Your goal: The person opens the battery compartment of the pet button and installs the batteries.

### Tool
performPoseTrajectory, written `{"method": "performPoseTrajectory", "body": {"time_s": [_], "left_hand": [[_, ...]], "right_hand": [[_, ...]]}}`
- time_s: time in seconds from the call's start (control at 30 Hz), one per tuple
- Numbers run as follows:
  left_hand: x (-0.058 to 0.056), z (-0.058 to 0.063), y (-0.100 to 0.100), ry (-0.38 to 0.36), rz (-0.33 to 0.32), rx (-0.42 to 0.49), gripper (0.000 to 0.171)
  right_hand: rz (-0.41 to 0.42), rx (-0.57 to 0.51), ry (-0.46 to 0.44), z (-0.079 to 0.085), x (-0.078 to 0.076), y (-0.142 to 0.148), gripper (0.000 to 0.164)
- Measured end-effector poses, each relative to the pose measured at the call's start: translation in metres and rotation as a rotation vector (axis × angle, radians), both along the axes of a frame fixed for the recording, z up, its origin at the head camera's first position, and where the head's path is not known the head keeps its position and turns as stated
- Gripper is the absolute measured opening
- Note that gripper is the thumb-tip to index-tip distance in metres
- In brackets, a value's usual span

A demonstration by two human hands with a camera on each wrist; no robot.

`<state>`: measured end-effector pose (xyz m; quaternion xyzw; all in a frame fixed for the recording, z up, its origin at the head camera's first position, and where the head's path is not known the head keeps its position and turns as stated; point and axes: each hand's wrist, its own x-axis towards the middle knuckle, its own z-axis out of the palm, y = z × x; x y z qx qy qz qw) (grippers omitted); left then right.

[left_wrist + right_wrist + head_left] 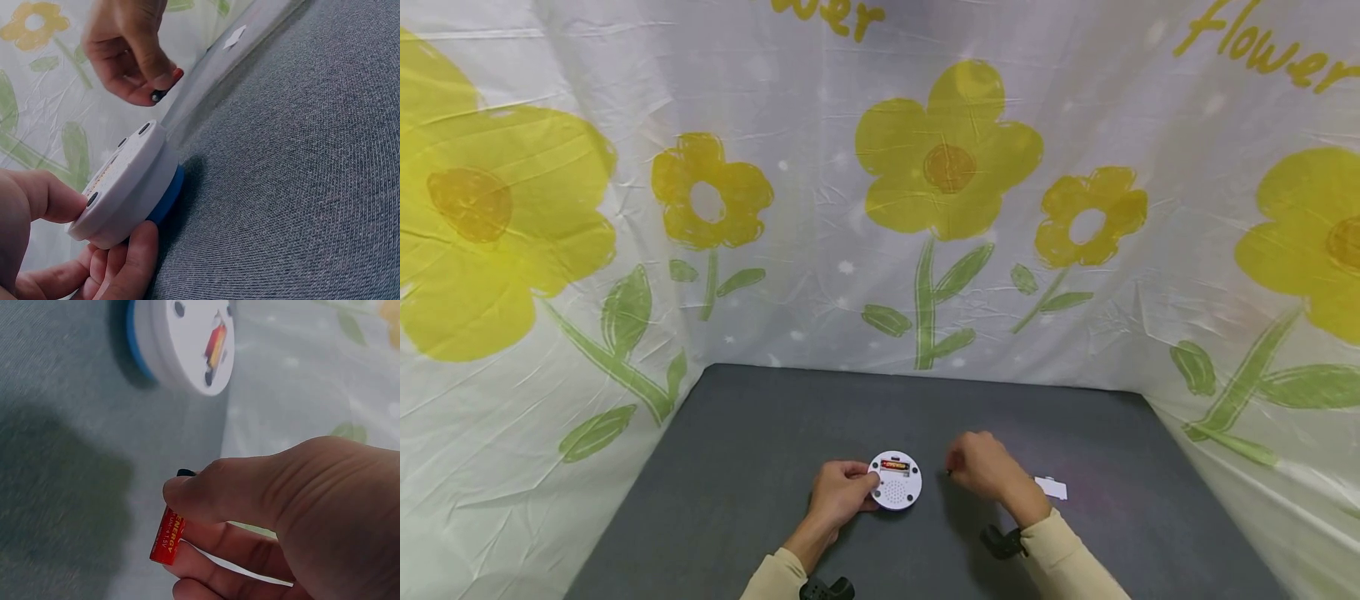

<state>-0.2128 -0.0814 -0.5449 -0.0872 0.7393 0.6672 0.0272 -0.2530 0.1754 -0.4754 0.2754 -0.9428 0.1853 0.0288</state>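
Note:
A round white device (pixel 895 493) with a blue underside is gripped at its left edge by my left hand (pixel 841 493), thumb on top and fingers below. Its battery compartment faces up, uncovered, with one red-and-black battery (pixel 895 466) lying in it. Small dark round feet and a patch of speaker holes show on the same face. To the right of the device, above the table, my right hand (pixel 985 467) pinches a second red-and-black battery (pixel 167 537) between thumb and fingers. In the left wrist view that battery's dark end points toward the device.
On the dark grey table (pixel 797 417), right of my right hand, lies a small white battery cover (pixel 1051 487). A white curtain (pixel 805 292) printed with yellow flowers encloses the back and sides of the table.

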Motion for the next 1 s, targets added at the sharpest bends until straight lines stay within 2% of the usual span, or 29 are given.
{"method": "performPoseTrajectory", "body": {"time_s": [0.27, 1.0], "left_hand": [[0.000, 0.001, 0.001, 0.001, 0.006, -0.007, 0.030], [0.002, 0.001, 0.000, 0.029, 0.003, 0.004, 0.026]], "right_hand": [[0.041, -0.015, -0.041, 0.010, 0.000, -0.020, 0.016], [0.120, -0.022, -0.085, 0.023, 0.002, -0.063, 0.015]]}}
